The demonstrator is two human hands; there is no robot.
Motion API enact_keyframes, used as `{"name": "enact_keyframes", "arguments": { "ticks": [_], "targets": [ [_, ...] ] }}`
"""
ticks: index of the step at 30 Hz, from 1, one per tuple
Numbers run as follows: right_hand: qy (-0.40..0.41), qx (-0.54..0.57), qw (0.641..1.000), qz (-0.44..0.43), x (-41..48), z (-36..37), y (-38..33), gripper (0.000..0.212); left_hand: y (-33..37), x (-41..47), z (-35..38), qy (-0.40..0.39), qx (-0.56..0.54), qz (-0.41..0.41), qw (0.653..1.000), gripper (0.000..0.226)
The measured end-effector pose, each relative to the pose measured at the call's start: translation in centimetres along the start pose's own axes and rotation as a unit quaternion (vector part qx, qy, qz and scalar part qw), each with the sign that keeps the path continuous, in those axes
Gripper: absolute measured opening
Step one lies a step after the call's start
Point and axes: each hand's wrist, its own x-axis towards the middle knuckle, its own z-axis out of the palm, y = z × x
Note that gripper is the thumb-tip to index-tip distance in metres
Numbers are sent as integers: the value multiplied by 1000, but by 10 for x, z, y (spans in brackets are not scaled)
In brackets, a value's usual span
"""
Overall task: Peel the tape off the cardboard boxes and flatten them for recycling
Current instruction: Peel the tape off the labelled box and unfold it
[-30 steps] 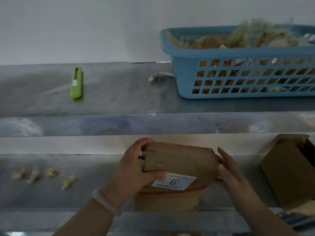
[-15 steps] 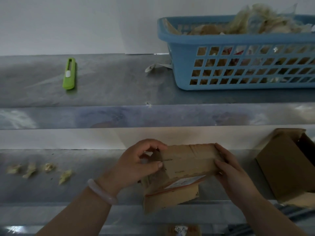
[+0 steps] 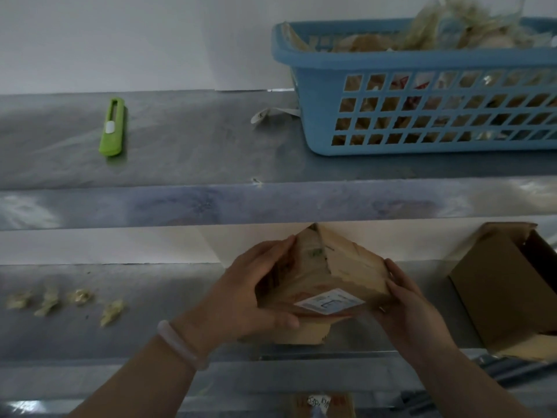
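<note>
- Cardboard box (image 3: 346,263) held up off the table (image 3: 150,333), tilted, one corner pointing up toward the shelf edge; glossy tape on its faces, white label (image 3: 328,301) on the near side.
- Shelf (image 3: 196,152) of grey metal running across above the table, against a white wall.
- Blue basket (image 3: 319,116) on the shelf at right, heaped with crumpled yellowish scraps.
- Second box (image 3: 497,282), open, lying on its side on the table at far right, apart from both hands.
- Left hand (image 3: 250,294) gripping the held box's left side, fingers over the top, thumb under the near edge; pale bracelet (image 3: 180,342) on the wrist.
- Right hand (image 3: 413,309) grasping the right side, fingers curled round the edge.
- Green utility knife (image 3: 112,126) lying on the shelf at left, well apart from the basket.
- White paper slip (image 3: 271,113) just beside the basket's left end.
- Four small crumpled scraps (image 3: 80,297) in a loose row on the table at left.
</note>
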Motion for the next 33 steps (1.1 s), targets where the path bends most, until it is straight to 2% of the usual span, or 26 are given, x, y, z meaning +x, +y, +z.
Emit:
{"name": "enact_keyframes", "arguments": {
  "ticks": [2, 3, 5, 6, 10, 13, 14, 18, 20, 24, 25, 27, 28, 30, 33],
  "targets": [
    [-2, -33, 999, 13, -4, 6, 3, 37, 3, 1, 2, 43, 83, 17, 995, 93],
    [-9, -117, 993, -1, -8, 8, 3, 36, 6, 2, -1, 68, 109, 24, 991, 91],
    [-21, -341, 938, -61, -14, 13, -1, 31, 11, 8, -11, 75, 169, 26, 982, 89],
    [-29, -406, 909, -93, -18, 18, -7, 33, 12, 11, -16, 66, 204, 30, 976, 88],
    [-139, -415, 869, -229, -29, 41, -26, 50, 14, 21, -15, -3, 307, 55, 950, 84],
    [-197, -546, 769, -267, -26, 52, -28, 52, 5, 21, -8, -14, 309, 45, 950, 83],
    [-201, -551, 767, -259, -24, 54, -27, 52, 1, 21, -9, -14, 303, 41, 952, 84],
    [-223, -457, 847, -153, -16, 59, -35, 49, -11, 22, -13, -16, 293, 37, 955, 85],
    [-234, -451, 850, -136, -12, 61, -41, 53, -12, 21, -12, -17, 295, 34, 955, 85],
    [-218, -526, 811, -136, -7, 68, -53, 58, -14, 20, -11, -10, 284, 36, 958, 84],
    [-202, -568, 781, -161, -8, 69, -54, 60, -15, 20, -12, -9, 283, 36, 958, 84],
    [-186, -656, 697, -222, -10, 71, -56, 63, -16, 20, -13, -9, 280, 35, 959, 84],
    [-196, -671, 674, -237, -11, 71, -56, 62, -17, 20, -13, -10, 277, 33, 960, 84],
    [-212, -681, 655, -249, -12, 71, -55, 56, -18, 21, -14, -9, 267, 33, 963, 84],
    [-186, -663, 678, -258, -11, 74, -56, 38, -17, 22, -15, -6, 258, 36, 966, 83]
  ]
}}
